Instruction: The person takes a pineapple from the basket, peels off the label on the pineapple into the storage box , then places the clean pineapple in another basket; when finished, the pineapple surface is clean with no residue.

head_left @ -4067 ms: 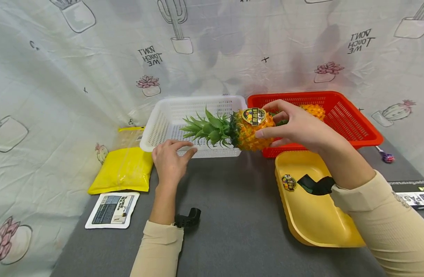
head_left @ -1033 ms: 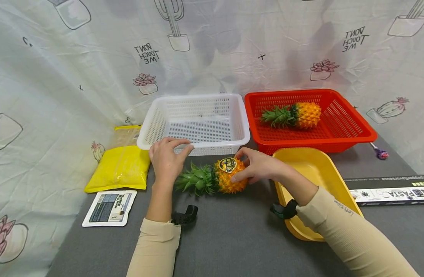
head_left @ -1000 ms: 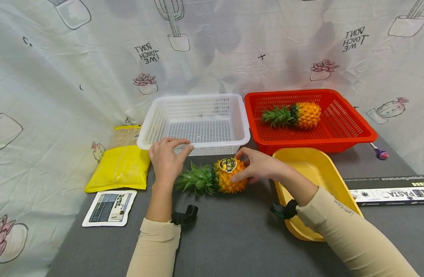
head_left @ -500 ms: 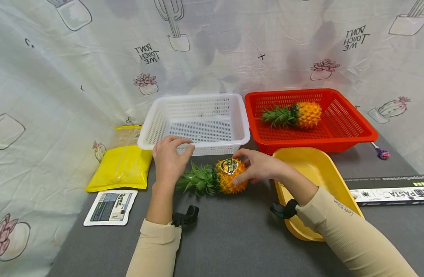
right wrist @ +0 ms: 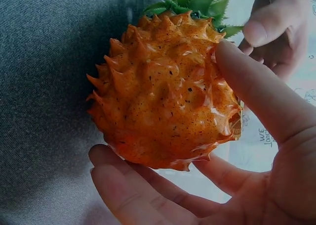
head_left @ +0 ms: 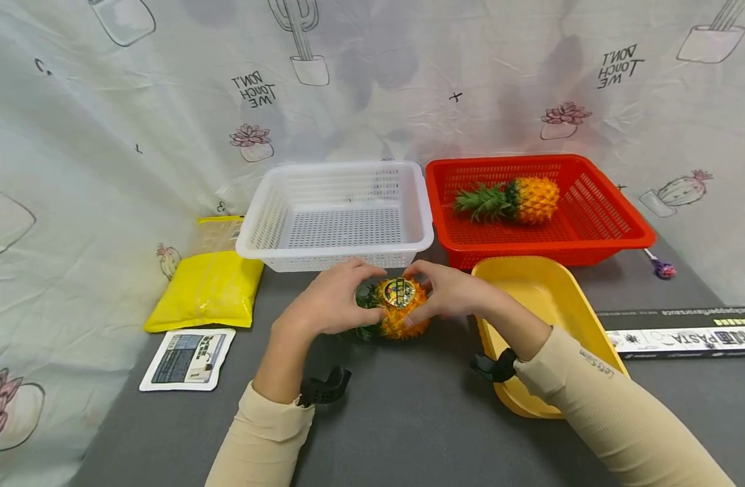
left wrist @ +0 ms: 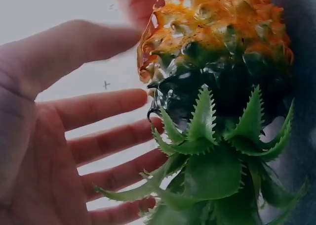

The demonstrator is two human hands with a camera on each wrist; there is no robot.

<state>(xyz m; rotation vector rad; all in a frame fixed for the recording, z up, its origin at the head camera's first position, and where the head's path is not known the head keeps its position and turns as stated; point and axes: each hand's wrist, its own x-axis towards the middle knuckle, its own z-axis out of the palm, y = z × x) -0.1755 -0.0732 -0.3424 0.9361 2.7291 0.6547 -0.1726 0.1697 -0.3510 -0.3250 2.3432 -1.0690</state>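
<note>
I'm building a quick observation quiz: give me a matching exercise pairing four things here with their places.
Column one:
1. Stickered pineapple
2. Other pineapple
3. Yellow tray
4. Yellow bag

Column two:
A. Inside the red basket
B. Front-left of the white basket
C. Between left hand and right hand
D. Partly covered by the right forearm

Pairs: 1-C, 2-A, 3-D, 4-B

Clock directions run from the middle of the head view. At 12, a pale curtain (head_left: 372, 115) printed with cacti. At 10, a white basket (head_left: 344, 231); toward 3, a red basket (head_left: 555, 251) with a pineapple (head_left: 535, 200) lying inside, then a lollipop (head_left: 663, 270). At 4, a yellow tray (head_left: 545, 289); right of it, a pasta box (head_left: 683, 336). At 8, a white packet (head_left: 187, 360) below a yellow bag (head_left: 208, 291).
</note>
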